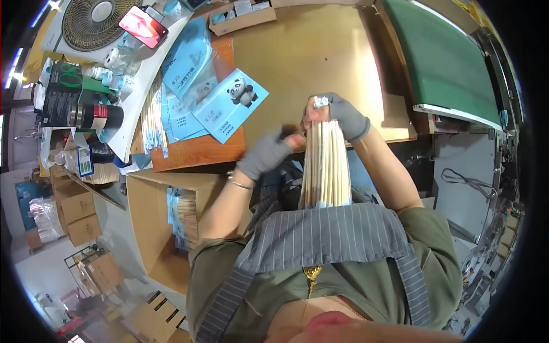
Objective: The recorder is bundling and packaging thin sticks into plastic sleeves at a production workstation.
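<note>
A bundle of pale wooden chopsticks (pixel 325 166) in clear wrapping stands out in front of my striped apron. Its near end, with a blue band, is against the apron bib. My right hand (pixel 346 119), in a grey fingerless glove, is closed around the bundle's far end, where white tips show above the fingers. Left of the bundle is my left hand (pixel 264 157), gloved the same way, its thumb close to the chopsticks. Motion smears its fingers, and I cannot tell whether it touches the wrapping.
Blue printed plastic bags (pixel 231 106) and more chopsticks (pixel 152 117) lie on the table to the left. Beyond stand a phone (pixel 143 27), a fan (pixel 96 22) and a dark flask (pixel 98 116). An open cardboard box (pixel 150 220) holds packs at lower left. A green surface (pixel 443 60) is at right.
</note>
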{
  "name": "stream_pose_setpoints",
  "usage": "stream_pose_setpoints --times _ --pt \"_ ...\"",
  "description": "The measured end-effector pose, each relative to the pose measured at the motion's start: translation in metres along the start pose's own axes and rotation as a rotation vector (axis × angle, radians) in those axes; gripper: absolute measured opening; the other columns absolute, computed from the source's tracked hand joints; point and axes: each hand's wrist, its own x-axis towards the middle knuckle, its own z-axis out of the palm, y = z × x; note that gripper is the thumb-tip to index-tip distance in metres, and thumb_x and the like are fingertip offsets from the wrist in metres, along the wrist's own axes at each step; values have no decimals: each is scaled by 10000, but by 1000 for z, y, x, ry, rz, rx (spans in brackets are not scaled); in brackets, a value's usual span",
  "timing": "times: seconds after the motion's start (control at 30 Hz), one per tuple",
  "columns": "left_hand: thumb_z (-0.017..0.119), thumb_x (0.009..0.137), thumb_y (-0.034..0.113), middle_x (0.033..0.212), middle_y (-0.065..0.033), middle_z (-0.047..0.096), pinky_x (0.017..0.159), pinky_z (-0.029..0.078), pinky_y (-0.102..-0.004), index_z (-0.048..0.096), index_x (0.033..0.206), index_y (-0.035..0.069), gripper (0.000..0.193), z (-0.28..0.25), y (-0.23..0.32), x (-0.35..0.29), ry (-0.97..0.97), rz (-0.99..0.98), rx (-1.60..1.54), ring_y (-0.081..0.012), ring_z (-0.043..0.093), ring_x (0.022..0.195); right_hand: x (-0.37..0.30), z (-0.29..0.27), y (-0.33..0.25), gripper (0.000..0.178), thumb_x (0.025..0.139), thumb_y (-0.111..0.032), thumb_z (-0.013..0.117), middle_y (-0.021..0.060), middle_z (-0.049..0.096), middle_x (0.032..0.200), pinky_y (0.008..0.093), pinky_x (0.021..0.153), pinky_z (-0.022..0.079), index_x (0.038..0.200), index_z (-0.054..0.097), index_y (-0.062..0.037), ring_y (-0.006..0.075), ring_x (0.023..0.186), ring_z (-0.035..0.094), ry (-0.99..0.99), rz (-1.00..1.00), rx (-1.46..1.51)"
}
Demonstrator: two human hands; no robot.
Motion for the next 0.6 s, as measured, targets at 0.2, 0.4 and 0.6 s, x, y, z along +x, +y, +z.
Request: stream_pose_setpoints --times 0.2,0.4,0.6 --pt "622 778 250 1020 -159 597 748 510 -396 527 1159 -15 473 -68 -87 -52 293 -235 1328 -319 600 932 -2 19 1 185 778 -194 634 109 662 771 282 697 484 811 636 -13 180 720 632 26 41 -75" --pt "576 789 176 1055 -163 600 656 537 -363 521 1152 -40 426 -54 -57 -54 199 -206 1225 -277 619 910 -7 21 6 185 772 -184 627 113 662 772 283 686 480 830 634 -9 179 718 630 55 17 -53" --pt "555 803 122 952 -142 613 624 529 -359 539 1102 -30 336 -26 -79 -90 136 -53 1509 -269 625 877 -10 25 0 197 768 -178 621 125 660 775 291 687 486 852 622 0 196 741 635 45 -1 -44"
